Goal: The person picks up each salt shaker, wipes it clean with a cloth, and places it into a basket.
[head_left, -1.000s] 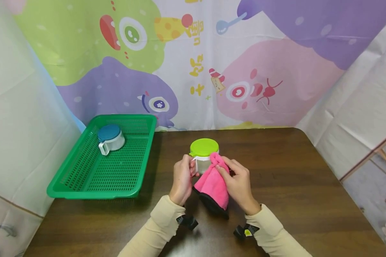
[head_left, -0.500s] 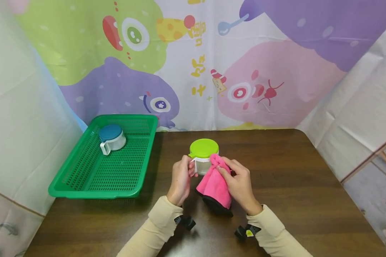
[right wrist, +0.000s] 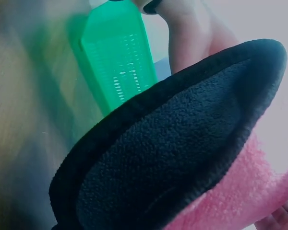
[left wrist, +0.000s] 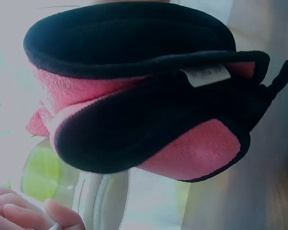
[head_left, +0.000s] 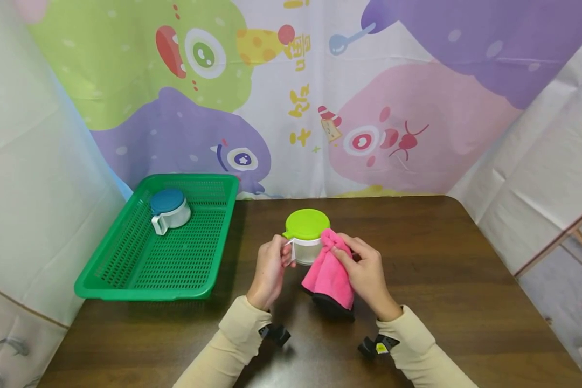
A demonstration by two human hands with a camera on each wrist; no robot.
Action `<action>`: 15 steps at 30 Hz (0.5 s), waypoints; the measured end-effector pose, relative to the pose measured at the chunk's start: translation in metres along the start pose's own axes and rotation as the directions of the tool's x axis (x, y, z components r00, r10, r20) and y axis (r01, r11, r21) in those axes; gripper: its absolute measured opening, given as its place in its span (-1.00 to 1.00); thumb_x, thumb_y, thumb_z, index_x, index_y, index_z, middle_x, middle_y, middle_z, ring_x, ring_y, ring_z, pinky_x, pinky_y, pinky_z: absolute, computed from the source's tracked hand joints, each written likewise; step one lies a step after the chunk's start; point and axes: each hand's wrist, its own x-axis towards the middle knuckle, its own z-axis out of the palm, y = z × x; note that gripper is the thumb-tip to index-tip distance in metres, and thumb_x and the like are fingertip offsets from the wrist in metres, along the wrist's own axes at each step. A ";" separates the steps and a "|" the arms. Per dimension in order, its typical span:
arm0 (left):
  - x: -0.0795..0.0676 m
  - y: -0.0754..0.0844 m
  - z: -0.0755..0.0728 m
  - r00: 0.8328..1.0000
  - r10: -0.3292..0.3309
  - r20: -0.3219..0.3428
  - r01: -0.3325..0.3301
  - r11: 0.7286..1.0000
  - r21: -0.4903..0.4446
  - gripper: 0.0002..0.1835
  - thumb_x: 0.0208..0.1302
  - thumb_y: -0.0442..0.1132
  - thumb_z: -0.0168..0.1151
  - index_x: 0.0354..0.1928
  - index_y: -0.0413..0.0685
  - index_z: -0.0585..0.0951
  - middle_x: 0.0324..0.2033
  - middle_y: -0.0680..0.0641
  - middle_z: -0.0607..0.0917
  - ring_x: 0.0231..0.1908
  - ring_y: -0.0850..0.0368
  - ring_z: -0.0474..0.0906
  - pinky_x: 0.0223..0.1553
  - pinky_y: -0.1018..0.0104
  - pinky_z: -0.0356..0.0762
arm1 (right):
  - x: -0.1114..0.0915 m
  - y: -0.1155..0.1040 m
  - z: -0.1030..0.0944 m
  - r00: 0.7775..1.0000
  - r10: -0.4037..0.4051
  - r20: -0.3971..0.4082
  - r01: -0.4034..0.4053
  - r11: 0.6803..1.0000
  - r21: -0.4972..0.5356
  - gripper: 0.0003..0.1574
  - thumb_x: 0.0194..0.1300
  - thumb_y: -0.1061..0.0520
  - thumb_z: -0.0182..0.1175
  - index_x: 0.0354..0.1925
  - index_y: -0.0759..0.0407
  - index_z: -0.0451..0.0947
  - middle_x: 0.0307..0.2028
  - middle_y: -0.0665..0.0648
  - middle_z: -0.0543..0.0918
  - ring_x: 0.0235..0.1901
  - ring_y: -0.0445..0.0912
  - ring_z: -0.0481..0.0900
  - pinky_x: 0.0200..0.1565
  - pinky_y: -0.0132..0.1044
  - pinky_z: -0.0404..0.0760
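- Lime-lidded seasoning jar (head_left: 305,251): upright, right of the green basket (head_left: 213,258); whether it touches the wooden table (head_left: 441,280) I cannot tell.
- Left hand (head_left: 270,269): gripping the jar's handle; a firm hold should stop twisting.
- Right hand (head_left: 368,274): pinching the pink cloth (head_left: 331,280) by the jar's right side; flatter pressure, loose black-edged end gathered, would likely rub more evenly.

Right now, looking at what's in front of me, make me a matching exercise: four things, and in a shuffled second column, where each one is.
1. blue-lidded jar
2. pink cloth
3. green-lidded jar
4. green basket

A. held by the left hand
B. left of both hands, with one jar inside
C. inside the green basket
D. pinched by the right hand

Pairs: 1-C, 2-D, 3-A, 4-B.
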 end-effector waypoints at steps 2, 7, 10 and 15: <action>0.000 0.001 -0.001 1.000 0.001 0.010 -0.001 1.000 -0.001 -0.68 0.23 -0.30 -0.16 -0.71 -0.06 0.29 -0.75 0.11 0.26 -0.69 0.25 0.14 -0.53 0.41 0.34 | 0.002 0.000 -0.003 1.000 0.013 0.010 -0.013 1.000 0.002 -0.64 0.15 0.28 0.34 -0.03 0.24 0.67 -0.37 0.21 0.67 -0.46 -0.27 0.46 -0.44 -0.46 0.48; -0.001 0.001 -0.002 0.999 0.013 0.040 -0.013 1.000 -0.015 -0.66 0.23 -0.29 -0.17 -0.73 -0.06 0.29 -0.77 0.12 0.25 -0.70 0.25 0.14 -0.53 0.41 0.33 | 0.011 0.000 -0.012 0.997 0.050 0.062 -0.050 0.999 0.008 -0.65 0.18 0.26 0.32 -0.02 0.24 0.66 -0.27 0.25 0.70 -0.40 -0.24 0.49 -0.38 -0.48 0.49; -0.001 0.002 -0.003 0.998 0.022 0.052 -0.021 1.000 -0.024 -0.65 0.24 -0.30 -0.18 -0.73 -0.06 0.28 -0.77 0.12 0.24 -0.70 0.25 0.13 -0.53 0.40 0.32 | 0.015 0.000 -0.016 0.990 0.084 0.111 -0.085 0.996 0.009 -0.63 0.20 0.24 0.31 0.00 0.23 0.65 -0.20 0.26 0.71 -0.36 -0.24 0.51 -0.34 -0.48 0.52; 0.000 0.001 -0.006 0.998 0.025 0.066 -0.024 1.000 -0.016 -0.65 0.24 -0.31 -0.20 -0.73 -0.07 0.25 -0.78 0.11 0.21 -0.70 0.23 0.12 -0.52 0.38 0.29 | 0.017 0.001 -0.018 0.982 0.116 0.147 -0.118 0.993 0.006 -0.60 0.21 0.23 0.30 0.04 0.25 0.63 -0.10 0.29 0.71 -0.31 -0.30 0.54 -0.27 -0.50 0.54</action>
